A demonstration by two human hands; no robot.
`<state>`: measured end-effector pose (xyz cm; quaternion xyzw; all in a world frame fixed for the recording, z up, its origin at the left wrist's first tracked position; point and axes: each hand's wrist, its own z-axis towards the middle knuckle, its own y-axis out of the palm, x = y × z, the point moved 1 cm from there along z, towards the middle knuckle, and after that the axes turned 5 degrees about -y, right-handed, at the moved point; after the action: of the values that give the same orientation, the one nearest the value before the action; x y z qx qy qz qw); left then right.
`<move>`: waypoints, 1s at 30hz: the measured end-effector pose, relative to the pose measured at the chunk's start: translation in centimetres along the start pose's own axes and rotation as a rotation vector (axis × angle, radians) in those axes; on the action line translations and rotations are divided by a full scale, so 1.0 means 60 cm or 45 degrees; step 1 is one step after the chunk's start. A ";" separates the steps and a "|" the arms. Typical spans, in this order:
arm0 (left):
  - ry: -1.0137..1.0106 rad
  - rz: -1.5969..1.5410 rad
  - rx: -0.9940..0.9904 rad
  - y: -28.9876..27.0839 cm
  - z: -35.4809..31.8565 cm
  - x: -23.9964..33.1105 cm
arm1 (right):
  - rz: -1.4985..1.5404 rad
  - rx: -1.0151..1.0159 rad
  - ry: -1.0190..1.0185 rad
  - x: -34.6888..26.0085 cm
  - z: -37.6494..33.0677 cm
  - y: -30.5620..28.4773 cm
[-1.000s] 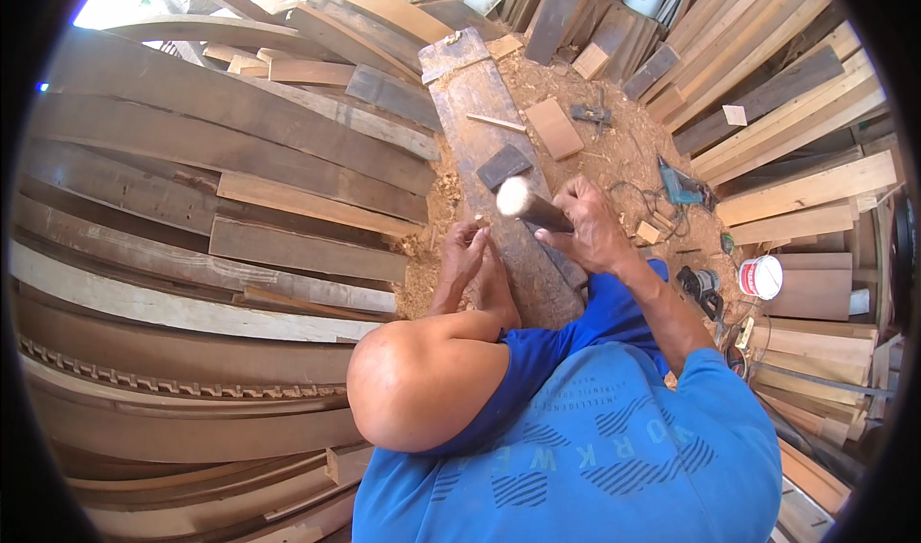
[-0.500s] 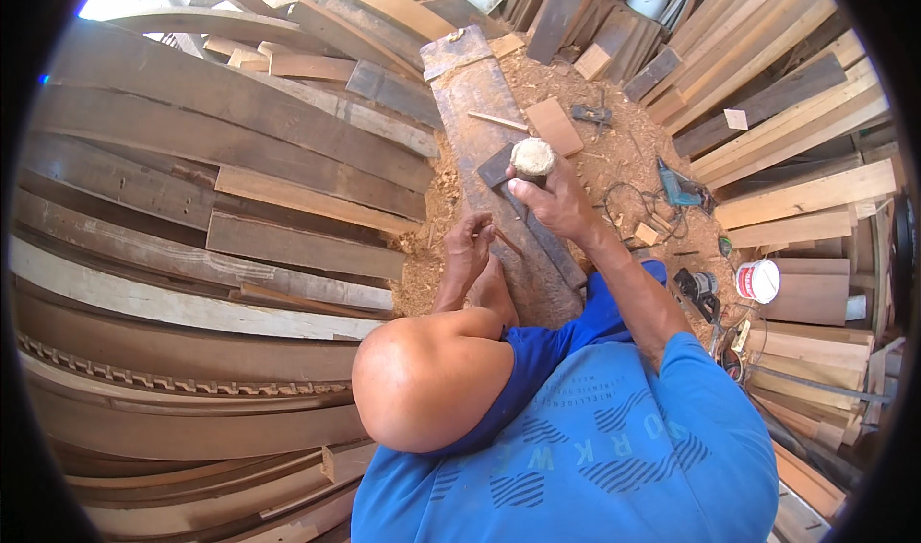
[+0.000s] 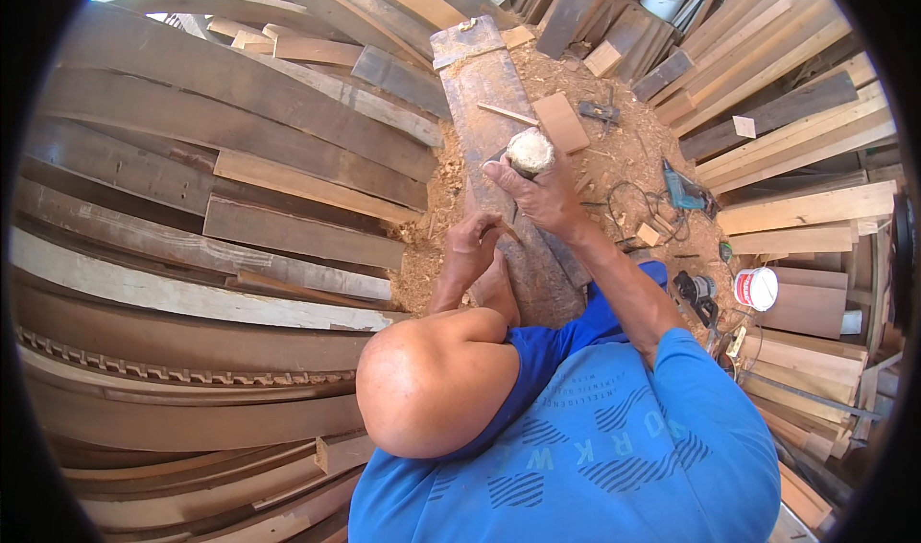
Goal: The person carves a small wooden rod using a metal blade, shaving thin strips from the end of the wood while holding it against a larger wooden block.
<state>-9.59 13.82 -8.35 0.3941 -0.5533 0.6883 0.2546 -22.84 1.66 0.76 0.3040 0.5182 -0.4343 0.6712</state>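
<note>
My right hand (image 3: pixel 547 193) is closed round a wooden mallet (image 3: pixel 530 150). Its round, pale, worn end faces up, and the hand hides its handle. To the left and a little nearer, my left hand (image 3: pixel 470 247) pinches a thin brown stick (image 3: pixel 511 231), mostly covered by the fingers. Both hands are above a long, worn wooden plank (image 3: pixel 484 87) running away from me. On the plank's far part lies a narrow pale strip of wood (image 3: pixel 507 114). My bent left knee (image 3: pixel 413 389) rises close to the left forearm.
Stacked boards (image 3: pixel 297 236) fill the left side, and more timber (image 3: pixel 811 207) lines the right. Sawdust covers the floor. Right of the plank lie a flat wood piece (image 3: pixel 562 123), a dark clamp-like tool (image 3: pixel 599 112), a teal power tool (image 3: pixel 683 188), cords and a white bucket (image 3: pixel 756 289).
The mallet and my right hand have shifted slightly nearer and left, toward my left hand. The left hand still pinches the stick. The whole view has tilted a little.
</note>
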 end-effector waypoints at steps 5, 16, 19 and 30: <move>0.019 0.029 0.010 0.000 0.000 -0.011 | -0.117 0.003 -0.088 0.020 -0.011 0.016; 0.028 -0.109 0.047 0.008 0.006 -0.015 | -0.102 -0.075 -0.042 0.010 -0.013 0.004; -0.024 -0.015 0.030 0.004 0.002 0.003 | 0.037 -0.178 0.055 -0.022 -0.015 0.003; 0.049 0.025 0.012 -0.002 0.017 0.009 | -0.121 -0.178 -0.125 -0.001 -0.003 0.002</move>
<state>-9.52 12.84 -7.76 0.3764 -0.5491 0.7007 0.2565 -22.85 1.89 0.77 0.2097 0.5275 -0.4429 0.6940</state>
